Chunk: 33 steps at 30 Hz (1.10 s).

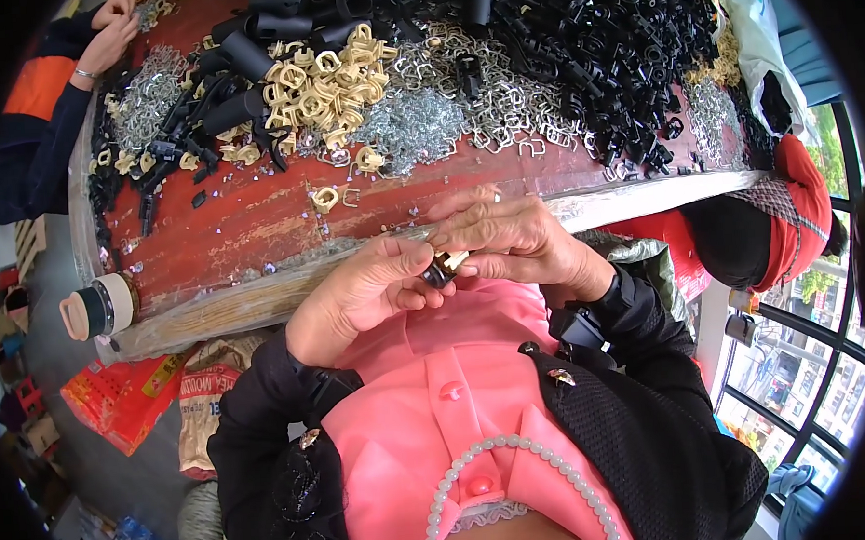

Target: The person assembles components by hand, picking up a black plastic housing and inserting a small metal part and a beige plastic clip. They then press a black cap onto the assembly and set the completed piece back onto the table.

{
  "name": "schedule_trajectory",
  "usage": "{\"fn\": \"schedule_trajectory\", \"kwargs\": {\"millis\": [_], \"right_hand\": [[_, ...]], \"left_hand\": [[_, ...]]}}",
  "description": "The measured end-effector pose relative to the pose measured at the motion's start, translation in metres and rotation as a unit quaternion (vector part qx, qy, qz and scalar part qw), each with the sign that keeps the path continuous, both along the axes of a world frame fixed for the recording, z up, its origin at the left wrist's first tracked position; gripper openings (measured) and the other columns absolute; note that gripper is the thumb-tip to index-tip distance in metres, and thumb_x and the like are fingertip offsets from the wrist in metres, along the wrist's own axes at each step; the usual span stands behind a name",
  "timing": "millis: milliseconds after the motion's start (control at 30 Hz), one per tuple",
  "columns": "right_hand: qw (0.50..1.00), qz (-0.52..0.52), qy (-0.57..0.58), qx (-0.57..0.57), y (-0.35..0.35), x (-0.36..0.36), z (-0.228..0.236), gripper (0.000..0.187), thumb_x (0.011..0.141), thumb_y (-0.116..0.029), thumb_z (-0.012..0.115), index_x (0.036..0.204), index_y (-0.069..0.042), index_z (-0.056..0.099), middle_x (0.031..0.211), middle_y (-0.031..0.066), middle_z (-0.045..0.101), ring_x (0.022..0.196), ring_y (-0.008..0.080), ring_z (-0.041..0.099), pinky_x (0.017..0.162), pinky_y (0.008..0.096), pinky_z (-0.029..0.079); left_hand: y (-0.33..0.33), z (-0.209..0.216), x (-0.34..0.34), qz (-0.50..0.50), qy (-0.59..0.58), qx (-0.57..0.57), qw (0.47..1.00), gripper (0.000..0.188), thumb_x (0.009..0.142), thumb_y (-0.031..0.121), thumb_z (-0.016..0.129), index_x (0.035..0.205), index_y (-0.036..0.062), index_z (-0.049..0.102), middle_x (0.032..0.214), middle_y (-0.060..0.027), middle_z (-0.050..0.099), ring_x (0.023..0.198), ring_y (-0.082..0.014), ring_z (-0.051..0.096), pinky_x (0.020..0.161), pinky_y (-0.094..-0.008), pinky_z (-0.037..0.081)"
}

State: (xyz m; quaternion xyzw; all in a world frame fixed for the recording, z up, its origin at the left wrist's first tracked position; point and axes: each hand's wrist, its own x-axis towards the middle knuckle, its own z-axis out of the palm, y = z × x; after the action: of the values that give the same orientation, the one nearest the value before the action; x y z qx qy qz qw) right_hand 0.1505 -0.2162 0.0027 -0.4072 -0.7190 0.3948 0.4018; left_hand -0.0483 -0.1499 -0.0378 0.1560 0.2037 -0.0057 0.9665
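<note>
In front of my chest, at the table's near edge, my two hands meet around one small assembly. My left hand (361,290) pinches a small black plastic part (437,275) between thumb and fingers. My right hand (523,239) closes over it from the other side, its fingers on a cream plastic piece (455,260) set against the black part. The fingers hide most of both, so how they fit together cannot be made out. Just beyond my hands, a loose cream plastic ring (325,199) lies on the red table (257,220) beside a bent wire clip (350,195).
Across the table are heaps of cream rings (323,87), thin metal springs (412,126), bent wire clips (517,107) and black plastic parts (627,78). A lidded cup (101,306) stands at the left corner. A co-worker's hands (113,38) are at the far left; another person in red (802,215) is at right.
</note>
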Motion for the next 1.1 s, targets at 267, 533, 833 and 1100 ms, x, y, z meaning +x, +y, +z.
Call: {"fn": "schedule_trajectory", "kwargs": {"millis": [267,533,833,1100], "right_hand": [[0.995,0.026,-0.091,0.034,-0.006,0.002,-0.003,0.035,0.079,-0.029,0.055,0.107,-0.009,0.056,0.108,0.0084,0.056,0.109,0.0277,0.046,0.089,0.0421,0.033],[0.982,0.023,-0.164,0.094,0.002,-0.006,0.007,0.037,0.079,-0.033,0.055,0.109,-0.011,0.054,0.113,0.0086,0.051,0.109,0.0269,0.044,0.086,0.0403,0.033],[0.936,-0.013,-0.313,0.162,0.056,-0.033,-0.005,0.029,0.071,-0.014,0.056,0.099,-0.006,0.056,0.094,0.0056,0.054,0.085,0.0203,0.052,0.072,0.032,0.042],[0.855,0.021,-0.428,0.29,0.08,-0.053,-0.038,0.027,0.063,-0.011,0.055,0.089,-0.005,0.056,0.088,0.0061,0.053,0.079,0.0198,0.051,0.068,0.0301,0.04]], "left_hand": [[-0.001,0.003,0.0,-0.011,0.009,0.008,1.0,0.027,0.079,0.02,0.06,0.095,-0.0018,0.056,0.083,-0.0139,0.061,0.068,-0.0174,0.062,0.056,-0.0196,0.051],[-0.007,0.01,-0.005,0.073,0.05,0.018,0.996,0.021,0.078,0.006,0.058,0.098,0.0009,0.054,0.091,-0.0113,0.059,0.076,-0.0174,0.062,0.062,-0.022,0.052],[0.027,0.024,-0.063,0.257,0.182,0.303,0.9,0.022,0.074,0.0,0.059,0.095,0.0002,0.052,0.09,-0.0104,0.059,0.074,-0.0162,0.06,0.068,-0.0241,0.048],[0.039,0.004,-0.053,0.222,0.211,0.35,0.885,0.023,0.072,0.0,0.062,0.093,-0.0002,0.053,0.084,-0.0057,0.058,0.073,-0.0107,0.056,0.068,-0.0224,0.045]]}}
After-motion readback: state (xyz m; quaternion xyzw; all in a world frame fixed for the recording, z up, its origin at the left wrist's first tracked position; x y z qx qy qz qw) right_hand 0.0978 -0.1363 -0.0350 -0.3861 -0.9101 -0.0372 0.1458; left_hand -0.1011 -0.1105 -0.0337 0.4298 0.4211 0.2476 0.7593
